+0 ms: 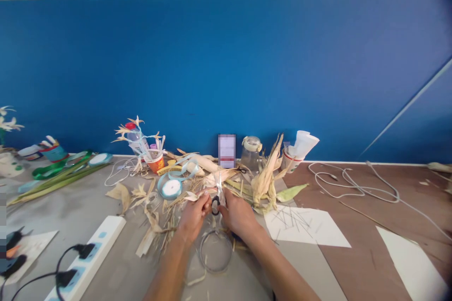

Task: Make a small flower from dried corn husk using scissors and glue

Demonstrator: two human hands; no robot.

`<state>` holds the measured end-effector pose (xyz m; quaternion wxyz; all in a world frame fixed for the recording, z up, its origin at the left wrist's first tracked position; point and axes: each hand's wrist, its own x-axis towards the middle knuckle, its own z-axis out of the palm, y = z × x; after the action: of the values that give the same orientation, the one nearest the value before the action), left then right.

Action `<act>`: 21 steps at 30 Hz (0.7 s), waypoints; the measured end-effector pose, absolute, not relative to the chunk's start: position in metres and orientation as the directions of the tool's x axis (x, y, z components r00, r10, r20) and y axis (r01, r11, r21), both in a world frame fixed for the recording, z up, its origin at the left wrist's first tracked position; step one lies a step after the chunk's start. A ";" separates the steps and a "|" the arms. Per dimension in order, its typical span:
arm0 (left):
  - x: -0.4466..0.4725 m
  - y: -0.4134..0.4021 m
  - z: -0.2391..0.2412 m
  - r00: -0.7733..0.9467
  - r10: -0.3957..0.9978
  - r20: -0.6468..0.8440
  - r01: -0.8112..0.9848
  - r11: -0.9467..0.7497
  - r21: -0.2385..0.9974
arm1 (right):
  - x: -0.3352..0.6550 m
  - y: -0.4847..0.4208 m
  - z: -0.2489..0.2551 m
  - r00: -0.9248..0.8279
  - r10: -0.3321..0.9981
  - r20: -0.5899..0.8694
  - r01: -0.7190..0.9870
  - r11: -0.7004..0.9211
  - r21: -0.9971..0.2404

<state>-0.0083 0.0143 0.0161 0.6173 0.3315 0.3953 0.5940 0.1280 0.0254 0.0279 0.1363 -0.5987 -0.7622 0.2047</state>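
Note:
My right hand (237, 210) is closed on a pair of scissors (215, 205) with black handles; the blades point away from me. Close beside it, my left hand (195, 215) pinches a pale piece of dried corn husk (191, 195), mostly covered by the fingers. Loose husk scraps and thin stalks lie around both hands. A roll of light blue ribbon (172, 188) rests left of them, its tail curling up behind. Below the hands, a coil of thin wire (215, 251) lies on the table.
A phone (226, 151), a glass jar (251, 153) and paper cups (155, 163) stand along the blue partition (226, 70). Upright husks (266, 179) and thin wires on white paper (328, 228) are at right. A power strip (95, 256) sits front left; white cables (353, 188) lie far right.

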 end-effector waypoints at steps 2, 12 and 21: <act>-0.008 0.015 0.017 -0.046 0.994 -0.097 -0.467 0.065 0.882 | 0.130 0.030 0.027 -0.152 0.988 0.017 0.806 0.134 -0.577; -0.008 0.016 0.011 -0.084 0.993 -0.082 -0.413 0.040 0.910 | 0.133 0.042 0.034 -0.138 0.987 0.085 -0.164 0.062 -0.985; -0.004 0.016 0.010 -0.039 0.996 -0.083 -0.312 0.066 0.948 | 0.123 0.030 0.017 -0.106 0.948 0.301 0.218 0.318 -0.923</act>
<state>-0.0041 0.0156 0.0098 0.5778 0.3829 0.4465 0.5659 0.1231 0.0297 0.0172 0.4929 -0.4519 -0.6448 0.3702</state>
